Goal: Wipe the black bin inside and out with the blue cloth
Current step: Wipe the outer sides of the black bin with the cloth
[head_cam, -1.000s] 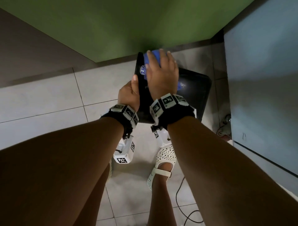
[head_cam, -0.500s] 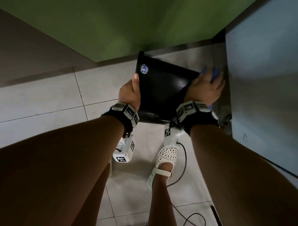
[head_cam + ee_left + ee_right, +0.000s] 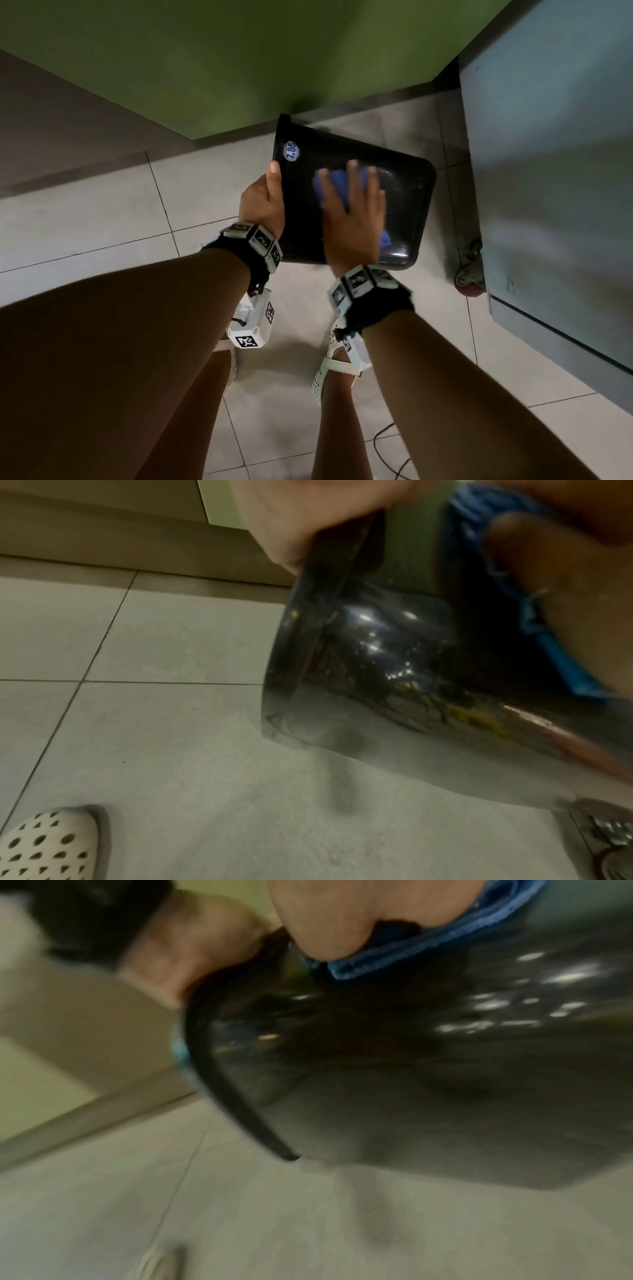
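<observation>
The black bin (image 3: pixel 404 192) is tipped on its side above the tiled floor, with a round sticker (image 3: pixel 291 151) near its rim. My left hand (image 3: pixel 263 202) grips the rim at the left, thumb on the outer wall. Over the upturned outer wall my right hand (image 3: pixel 352 212) lies flat with spread fingers, pressing the blue cloth (image 3: pixel 337 183) against it. The left wrist view shows the bin's glossy wall (image 3: pixel 377 669) and the cloth (image 3: pixel 555 653) under my right hand. In the blurred right wrist view the cloth (image 3: pixel 428 945) lies under my palm on the bin (image 3: pixel 411 1083). The bin's inside is hidden.
A grey-blue cabinet (image 3: pixel 548 171) on castors (image 3: pixel 469 287) stands close on the right. A green wall (image 3: pixel 239 51) runs behind the bin. My feet in white shoes (image 3: pixel 329 373) stand below the bin, and a black cable (image 3: pixel 394 445) trails on the floor.
My right hand swept the cloth from near the sticker to the bin's far right edge and has come back to the middle of the wall. The left hand kept its grip on the rim.
</observation>
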A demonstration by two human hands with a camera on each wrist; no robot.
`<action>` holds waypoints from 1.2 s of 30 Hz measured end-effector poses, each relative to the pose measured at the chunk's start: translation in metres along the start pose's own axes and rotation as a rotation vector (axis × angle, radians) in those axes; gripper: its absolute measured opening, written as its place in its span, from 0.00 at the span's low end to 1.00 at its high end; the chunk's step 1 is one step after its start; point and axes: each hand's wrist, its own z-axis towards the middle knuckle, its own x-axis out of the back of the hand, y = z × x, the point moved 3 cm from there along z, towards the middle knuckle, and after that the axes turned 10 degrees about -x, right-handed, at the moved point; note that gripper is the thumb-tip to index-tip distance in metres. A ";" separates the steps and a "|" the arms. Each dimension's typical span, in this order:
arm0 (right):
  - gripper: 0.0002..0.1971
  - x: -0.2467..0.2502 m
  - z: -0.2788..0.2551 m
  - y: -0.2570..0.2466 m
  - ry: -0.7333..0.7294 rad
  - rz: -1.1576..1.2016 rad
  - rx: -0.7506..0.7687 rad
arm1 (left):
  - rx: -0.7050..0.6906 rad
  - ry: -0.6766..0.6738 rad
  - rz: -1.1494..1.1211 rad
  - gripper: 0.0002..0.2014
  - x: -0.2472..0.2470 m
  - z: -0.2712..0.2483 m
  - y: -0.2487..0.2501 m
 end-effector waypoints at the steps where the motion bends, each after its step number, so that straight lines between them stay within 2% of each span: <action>1: 0.30 0.004 0.008 0.014 0.034 -0.011 -0.101 | 0.005 -0.013 -0.002 0.26 0.000 0.000 0.000; 3: 0.26 0.018 0.022 0.043 0.082 0.014 -0.314 | 0.012 -0.028 -0.013 0.27 -0.001 -0.001 0.000; 7: 0.22 0.031 0.039 0.089 0.023 0.229 -0.754 | 0.020 -0.024 -0.016 0.26 -0.001 0.002 0.000; 9: 0.22 0.030 0.036 0.088 0.075 0.248 -0.828 | 0.023 -0.027 -0.007 0.24 -0.002 0.000 -0.001; 11: 0.21 0.026 0.027 0.072 0.175 0.189 -0.755 | 0.029 -0.028 -0.013 0.25 -0.002 -0.002 -0.001; 14: 0.21 0.013 0.003 0.036 0.242 0.029 -0.517 | 0.015 -0.017 -0.004 0.27 -0.002 0.002 0.000; 17: 0.31 -0.002 -0.030 -0.008 0.116 0.038 -0.261 | -0.005 0.009 0.007 0.27 -0.002 0.001 -0.002; 19: 0.34 -0.007 -0.043 -0.032 0.014 0.091 -0.126 | 0.011 0.016 -0.007 0.27 -0.001 0.000 -0.004; 22: 0.34 -0.009 -0.033 -0.037 -0.050 0.087 -0.043 | 0.034 0.018 -0.024 0.28 -0.001 0.001 -0.003; 24: 0.30 -0.004 -0.017 -0.022 -0.044 0.063 -0.013 | 0.037 0.028 -0.030 0.28 0.000 0.001 -0.002; 25: 0.28 0.000 -0.009 -0.011 -0.016 0.054 -0.040 | 0.040 0.028 -0.030 0.28 0.000 0.000 -0.003; 27: 0.29 0.008 0.008 0.017 0.041 0.061 -0.195 | 0.047 0.016 -0.027 0.27 0.000 -0.001 -0.003; 29: 0.25 0.021 0.022 0.043 0.086 0.108 -0.354 | 0.050 0.004 -0.034 0.26 0.000 0.000 -0.003; 33: 0.23 0.031 0.032 0.083 0.008 0.328 -0.753 | 0.059 -0.002 -0.031 0.28 -0.001 -0.001 -0.002; 36: 0.25 0.033 0.024 0.084 -0.020 0.316 -0.872 | 0.051 -0.017 -0.020 0.28 -0.001 -0.003 -0.004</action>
